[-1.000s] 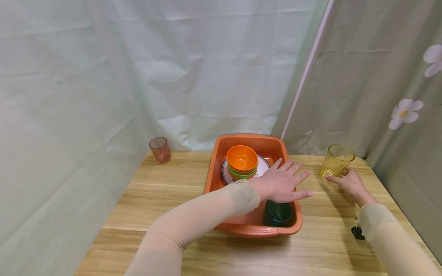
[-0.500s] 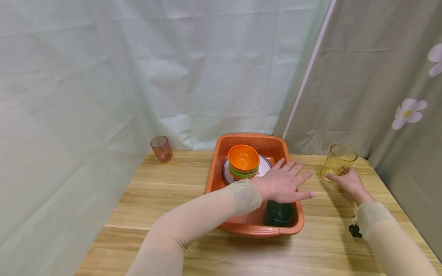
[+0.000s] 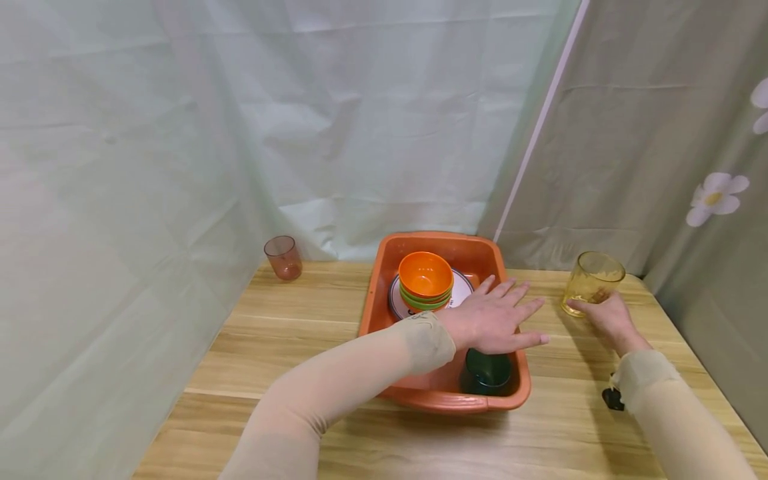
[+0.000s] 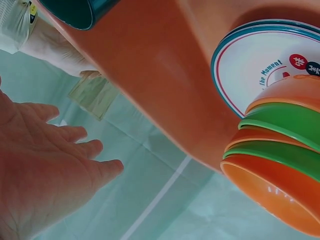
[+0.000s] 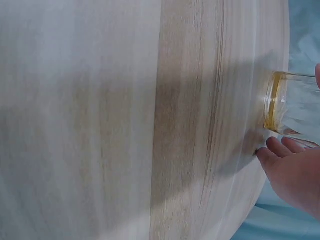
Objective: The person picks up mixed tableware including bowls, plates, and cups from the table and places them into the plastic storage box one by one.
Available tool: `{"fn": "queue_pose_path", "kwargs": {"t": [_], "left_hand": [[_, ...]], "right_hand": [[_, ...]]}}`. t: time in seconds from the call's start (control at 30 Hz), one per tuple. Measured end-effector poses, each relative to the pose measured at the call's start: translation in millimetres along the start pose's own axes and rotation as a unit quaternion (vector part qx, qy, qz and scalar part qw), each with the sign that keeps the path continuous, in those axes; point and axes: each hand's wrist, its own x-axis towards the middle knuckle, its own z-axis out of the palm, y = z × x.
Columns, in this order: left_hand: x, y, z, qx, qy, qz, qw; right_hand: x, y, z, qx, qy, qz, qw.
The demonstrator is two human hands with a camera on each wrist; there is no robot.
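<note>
My left hand point(image 3: 495, 320) is spread flat, palm down, over the right side of an orange plastic basin point(image 3: 429, 401). Its fingers are straight and apart, and the left wrist view shows nothing in the palm. At the right of the table, my right hand point(image 3: 613, 321) holds a clear yellow glass point(image 3: 594, 270) low down, thumb on one side and fingers on the other. That glass stands upright at the far right, partly covered by the hand. Inside the basin, stacked orange and green bowls point(image 3: 425, 275) sit on white plates point(image 3: 462, 288) with a dark rim.
A dark green cup point(image 3: 487, 375) stands in the basin's near right corner. Far left on the wooden table point(image 3: 288, 353) is a pinkish cup point(image 3: 285, 259). A small black object point(image 3: 613, 399) shows beside the right sleeve. Pale curtains point(image 3: 360, 133) close off the back and sides.
The head view has shifted slightly, so everything sits a little further right. Both hands keep nearly the same pose, and the yellow glass stays in the right hand.
</note>
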Motion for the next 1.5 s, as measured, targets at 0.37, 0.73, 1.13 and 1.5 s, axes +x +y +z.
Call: {"fn": "queue_pose_path", "kwargs": {"t": [0.37, 0.73, 1.13, 1.5], "left_hand": [[-0.1, -1.5, 0.3, 0.004, -0.001, -0.004, 1.0], [-6.1, -10.7, 0.8, -0.016, 0.008, 0.0, 0.9998], [-22.0, -33.2, 2.0, -0.029, 0.026, 0.003, 0.9992], [-48.1, -50.9, 0.4, -0.048, 0.034, 0.006, 0.9983]], "right_hand": [[-1, -3, 1, 0.017, -0.007, 0.029, 0.999], [-5, -8, 4, 0.036, -0.002, 0.008, 0.999], [-16, -28, -7, 0.0, -0.023, -0.028, 0.999], [-40, -61, -12, -0.026, -0.049, -0.064, 0.996]]}}
